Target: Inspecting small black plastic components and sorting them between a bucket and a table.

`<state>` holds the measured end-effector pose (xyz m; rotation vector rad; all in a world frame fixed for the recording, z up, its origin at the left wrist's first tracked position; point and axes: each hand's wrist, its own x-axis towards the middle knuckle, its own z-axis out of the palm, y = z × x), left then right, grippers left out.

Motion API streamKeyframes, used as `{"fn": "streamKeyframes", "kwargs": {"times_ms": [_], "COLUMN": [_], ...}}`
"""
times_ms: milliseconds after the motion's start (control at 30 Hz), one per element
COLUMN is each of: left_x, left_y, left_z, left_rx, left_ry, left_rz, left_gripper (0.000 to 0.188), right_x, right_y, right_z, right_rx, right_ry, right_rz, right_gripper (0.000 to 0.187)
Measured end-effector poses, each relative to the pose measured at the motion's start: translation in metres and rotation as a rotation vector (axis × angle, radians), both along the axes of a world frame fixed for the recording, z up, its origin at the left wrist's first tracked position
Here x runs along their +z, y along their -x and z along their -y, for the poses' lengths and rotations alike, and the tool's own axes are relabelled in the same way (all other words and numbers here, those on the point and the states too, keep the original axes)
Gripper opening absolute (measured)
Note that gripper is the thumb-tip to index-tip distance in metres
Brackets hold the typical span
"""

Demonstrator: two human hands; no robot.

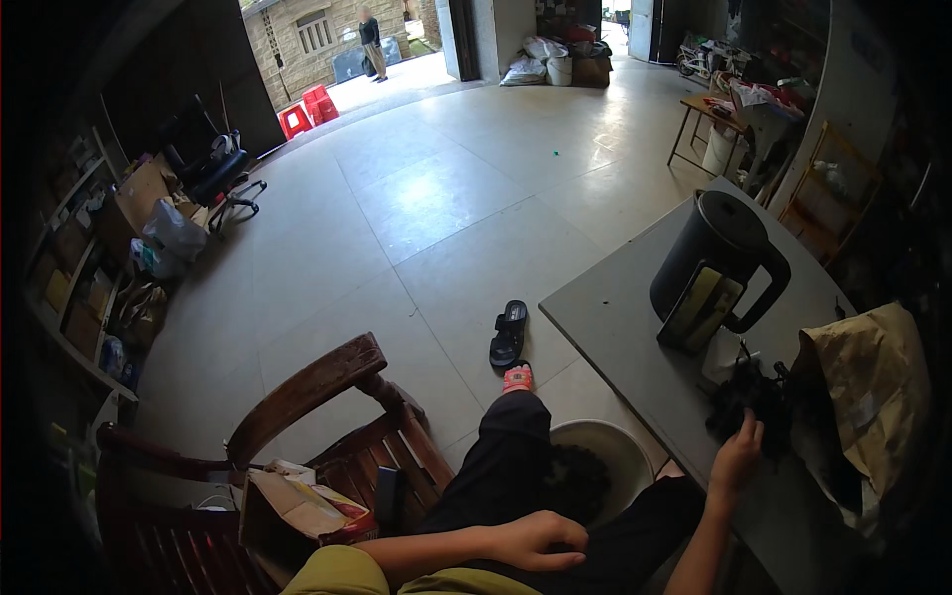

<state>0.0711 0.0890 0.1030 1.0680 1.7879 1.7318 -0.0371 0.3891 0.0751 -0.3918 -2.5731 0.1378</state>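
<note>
My left hand (543,540) rests over my lap with its fingers loosely curled in; nothing shows in them. On the right, my right hand (739,453) reaches over the table (615,327), its fingers closed at the edge of a black, tangled clump (732,402). What the clump is made of is too dark to tell. Beside it, a brown paper bag (873,362) leans open with dark contents. A small white item (732,362) lies just behind the clump. Between my legs on the floor, a metal basin (635,466) holds dark material (580,481).
A black electric kettle (719,248) stands on the table, a dark box-like item (699,312) against it. Left of me is a wooden armchair (317,377) bearing an open cardboard box (288,511). A black sandal (509,332) lies ahead. A person (371,45) stands outside the doorway.
</note>
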Motion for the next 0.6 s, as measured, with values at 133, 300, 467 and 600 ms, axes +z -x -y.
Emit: {"fn": "streamKeyframes", "kwargs": {"times_ms": [133,300,467,600], "left_x": [-0.002,-0.003,0.000,-0.008], "left_y": [-0.001,-0.003,-0.002,-0.003], "left_z": [-0.002,-0.003,-0.002,-0.003], "left_rx": [0.006,0.001,0.058,0.077], "left_ry": [0.000,0.003,0.002,-0.006], "left_rz": [-0.005,0.022,0.087,0.160], "left_gripper": [0.023,0.023,0.026,0.024], "right_x": [0.005,-0.003,0.011,0.005], "right_y": [0.008,0.029,0.034,0.031], "right_z": [-0.013,-0.055,-0.062,-0.069], "right_rx": [0.128,0.124,0.071,0.157], "right_ry": [0.135,0.917,1.608,1.853], "right_rz": [-0.101,-0.076,-0.318,-0.521], "right_gripper": [0.031,0.034,0.029,0.029]}}
